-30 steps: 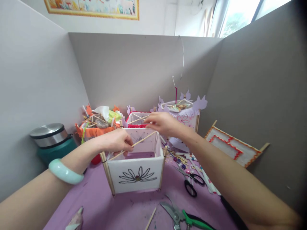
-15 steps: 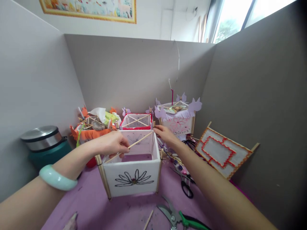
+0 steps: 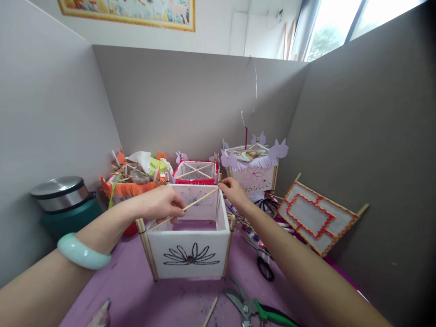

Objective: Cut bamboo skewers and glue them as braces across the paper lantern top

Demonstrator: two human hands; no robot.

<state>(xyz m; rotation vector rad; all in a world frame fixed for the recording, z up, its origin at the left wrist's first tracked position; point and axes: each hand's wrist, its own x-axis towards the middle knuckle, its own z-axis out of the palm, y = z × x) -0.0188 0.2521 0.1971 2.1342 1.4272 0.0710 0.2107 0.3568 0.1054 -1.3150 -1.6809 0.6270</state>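
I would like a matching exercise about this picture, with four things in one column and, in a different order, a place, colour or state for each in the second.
Things
1. thin stick
2. bangle
3. pruning shears
4. tilted panel

Descriptions
A. lying on the purple table, nearer the viewer than the white box
B. white, with red wavy lines
C. held in the left hand
D. around the left forearm

Right pairs: 1-C, 2-D, 3-A, 4-B
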